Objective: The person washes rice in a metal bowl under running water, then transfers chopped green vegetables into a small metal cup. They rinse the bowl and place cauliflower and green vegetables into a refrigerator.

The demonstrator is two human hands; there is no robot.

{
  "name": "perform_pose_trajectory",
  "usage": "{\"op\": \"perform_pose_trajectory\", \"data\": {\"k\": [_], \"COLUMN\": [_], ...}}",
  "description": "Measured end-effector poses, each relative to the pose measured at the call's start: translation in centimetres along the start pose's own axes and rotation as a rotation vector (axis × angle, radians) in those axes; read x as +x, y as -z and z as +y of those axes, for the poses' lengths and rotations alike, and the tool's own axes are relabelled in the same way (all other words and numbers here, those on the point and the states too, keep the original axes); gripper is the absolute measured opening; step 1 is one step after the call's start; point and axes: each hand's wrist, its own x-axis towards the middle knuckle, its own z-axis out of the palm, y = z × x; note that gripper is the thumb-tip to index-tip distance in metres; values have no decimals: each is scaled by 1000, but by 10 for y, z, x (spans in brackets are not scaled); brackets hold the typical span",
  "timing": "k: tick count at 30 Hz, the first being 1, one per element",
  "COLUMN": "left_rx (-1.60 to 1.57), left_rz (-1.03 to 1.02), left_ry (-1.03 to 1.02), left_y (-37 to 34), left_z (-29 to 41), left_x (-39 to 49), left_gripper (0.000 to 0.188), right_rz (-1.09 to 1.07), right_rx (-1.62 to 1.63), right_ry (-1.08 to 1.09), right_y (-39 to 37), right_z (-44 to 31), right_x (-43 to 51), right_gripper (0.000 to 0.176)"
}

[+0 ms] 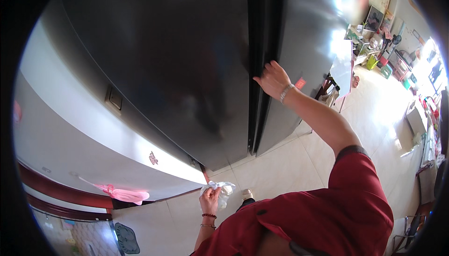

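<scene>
Before me stand the two tall dark grey doors of what looks like a refrigerator, a left door (158, 63) and a right door (301, 28). A black strip (261, 45) runs between them. My right hand (275, 79) has its fingers curled over the edge of the right door at this strip; its fingertips are partly hidden there. Low down, my left hand (209, 200) pinches a clear plastic bag (226, 190) with something pale inside, and I cannot tell what it is. The bag hangs in front of the left door's lower corner.
A white wall with a switch plate (114, 98) and a hanging pink mesh item (129, 195) lies left. A dark mat (126, 238) is on the tiled floor (280, 166). Right of the doors stand a white-topped table (342, 75) and, farther back, cluttered shelves (364, 45).
</scene>
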Motion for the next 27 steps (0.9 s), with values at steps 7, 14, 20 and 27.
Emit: {"op": "perform_pose_trajectory", "data": {"k": [7,14,20,27], "left_rx": [53,132,9,21], "left_rz": [-39,-74,-5,-37], "left_ry": [-64,-139,-294,-82], "left_y": [-55,-131,-196,-249], "left_z": [10,56,95,128], "left_x": [5,2,-10,-24], "left_gripper": [28,26,22,32], "right_rz": [416,525,475,400], "right_rx": [108,329,389,632], "right_ry": [131,57,-272,-790], "right_y": [7,15,-8,-63], "right_z": [44,109,162,209], "right_x": [-137,-271,-390,-481], "right_gripper": [28,21,8,21]}}
